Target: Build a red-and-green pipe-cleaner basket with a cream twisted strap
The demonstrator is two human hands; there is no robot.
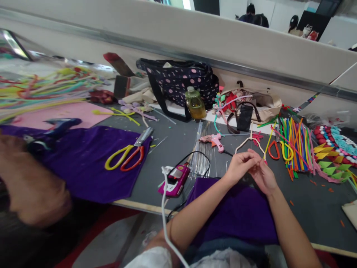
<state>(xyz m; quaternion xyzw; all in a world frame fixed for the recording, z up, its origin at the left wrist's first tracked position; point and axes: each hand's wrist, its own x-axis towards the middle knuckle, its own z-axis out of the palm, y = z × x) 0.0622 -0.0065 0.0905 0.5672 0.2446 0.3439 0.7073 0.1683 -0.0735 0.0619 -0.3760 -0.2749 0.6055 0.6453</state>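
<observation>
My left hand (242, 166) and my right hand (263, 174) meet over the front part of the dark table. Their fingertips are pressed together around something too small to make out. Just beyond them lies a cream fuzzy stem (244, 141) bent into an angled shape, partly behind my fingers. A purple cloth (237, 212) lies beneath my forearms. To the left of my hands is a pink glue gun (214, 140). On the right, red and yellow scissors (287, 150) rest beside a bundle of colourful stems (299, 145).
Another person's arm (30, 182) reaches in at the left over a purple cloth (97, 160) with large scissors (131, 154). A magenta car-shaped device (177, 180) with a white cable, a bottle (195, 103) and a dotted bag (181, 80) stand nearby.
</observation>
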